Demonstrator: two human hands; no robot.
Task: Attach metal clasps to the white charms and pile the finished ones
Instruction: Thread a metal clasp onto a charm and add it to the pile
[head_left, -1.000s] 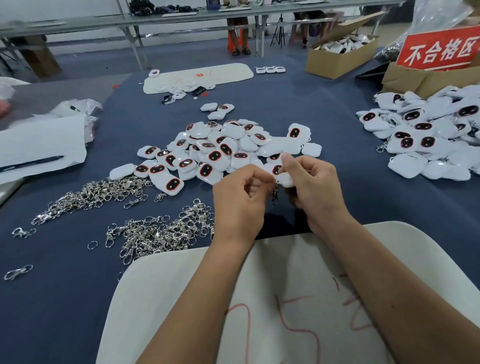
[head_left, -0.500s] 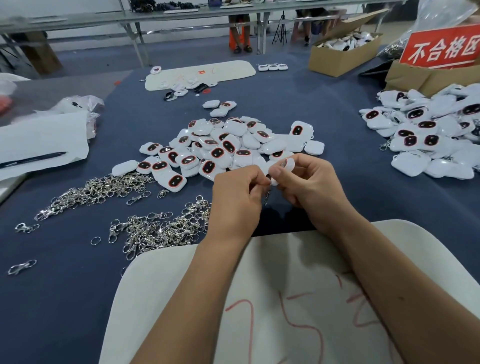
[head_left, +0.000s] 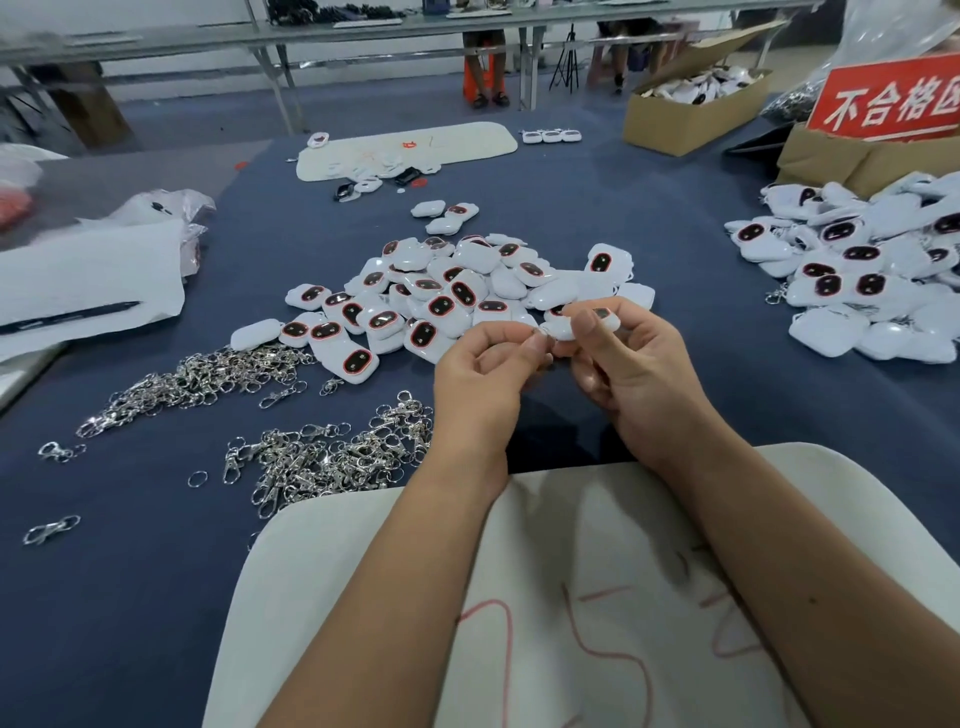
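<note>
My right hand (head_left: 631, 374) pinches a white charm (head_left: 597, 321) with a dark oval face, held above the blue table. My left hand (head_left: 480, 382) pinches a small metal clasp ring (head_left: 541, 336) against the charm's left end; most of the clasp is hidden by my fingers. A heap of loose white charms (head_left: 447, 296) lies just beyond my hands. Two spreads of metal clasps (head_left: 332, 452) lie to the left. A pile of charms with clasps (head_left: 862, 280) sits at the right.
A white foam board (head_left: 597, 597) with red marks lies under my forearms. White paper with a pen (head_left: 78, 317) is at the left. Cardboard boxes (head_left: 691, 114) and a red sign (head_left: 888, 101) stand at the back right. Another white board (head_left: 405, 148) lies far across.
Both hands rose slightly and moved away from me with the charm. The charm turned so its dark face now shows above my right thumb.
</note>
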